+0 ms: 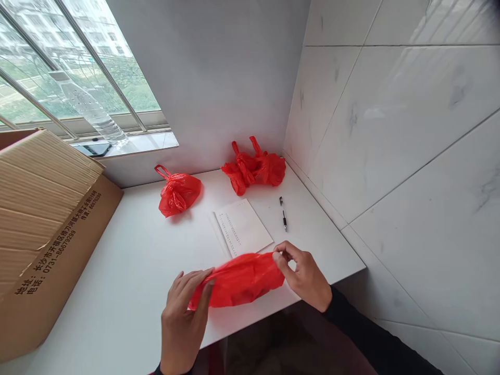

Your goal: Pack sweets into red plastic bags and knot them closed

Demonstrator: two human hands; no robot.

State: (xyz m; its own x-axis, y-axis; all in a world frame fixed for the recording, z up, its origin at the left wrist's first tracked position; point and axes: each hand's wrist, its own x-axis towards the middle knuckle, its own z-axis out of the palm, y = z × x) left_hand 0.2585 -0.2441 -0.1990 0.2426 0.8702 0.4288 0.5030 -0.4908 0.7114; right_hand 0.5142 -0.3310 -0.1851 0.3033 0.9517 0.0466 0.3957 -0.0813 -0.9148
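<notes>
A red plastic bag (246,281) is stretched sideways between my two hands, just over the table's front edge. My left hand (185,312) pinches its left end between thumb and fingers. At the other end, my right hand (302,273) grips the bag's upper corner with thumb and forefinger. Dark shapes show faintly through the lower part of the bag; what they are I cannot make out. Right behind the bag lies a sheet of paper or thin booklet (246,224) with small printed marks, its near corner hidden by the bag.
A black and clear pen (283,213) lies right of the paper on the white table (136,271). Knotted red bags (255,169) sit in the back corner, another red bag (178,194) further left. A cardboard box (58,234) stands left; a water bottle (91,109) leans by the window.
</notes>
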